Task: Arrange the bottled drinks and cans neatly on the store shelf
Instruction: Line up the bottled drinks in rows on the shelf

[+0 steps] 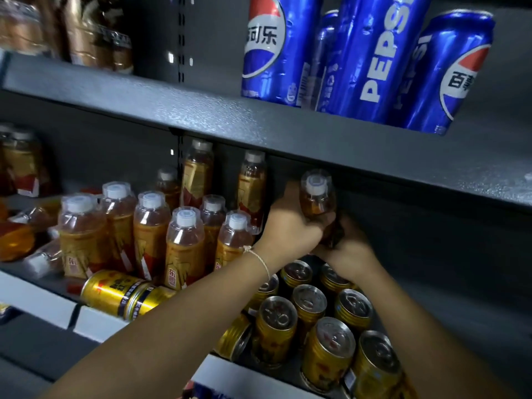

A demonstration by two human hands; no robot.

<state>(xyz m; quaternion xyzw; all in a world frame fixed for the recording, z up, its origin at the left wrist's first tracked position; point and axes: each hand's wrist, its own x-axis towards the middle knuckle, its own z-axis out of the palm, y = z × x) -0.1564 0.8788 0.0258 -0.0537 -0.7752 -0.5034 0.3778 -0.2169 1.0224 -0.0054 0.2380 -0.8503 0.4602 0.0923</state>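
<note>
- Two hands meet on one amber bottle point(317, 197) at the back of the middle shelf point(449, 254), behind the upright gold cans point(309, 309) and just right of the standing row of like bottles point(184, 243).
- The left hand point(289, 223) has its fingers curled round the bottle's body from the left; the right hand point(349, 251) grips it low, near the base, though its fingertips are hidden behind the bottle.
- The bottle stands nearly upright, white cap up, close under the lip of the shelf above.
- Judged as handling: a full plastic bottle, moderately heavy, with walls that give a little under a squeeze and a smooth sleeve that may slip. The firm hold is round the labelled body, with support under the base; the shoulder and cap are narrow and a poor place to carry it from.
- It is top-heavy enough to topple its neighbours if set down crooked, so it wants to be lowered flat on its base.
- One gold can point(126, 295) lies on its side at the front edge of the shelf, and more bottles lie tipped over toward the left end point(17, 240); those look still to be righted.
- Blue cola cans point(371, 53) stand on the upper shelf.
</note>
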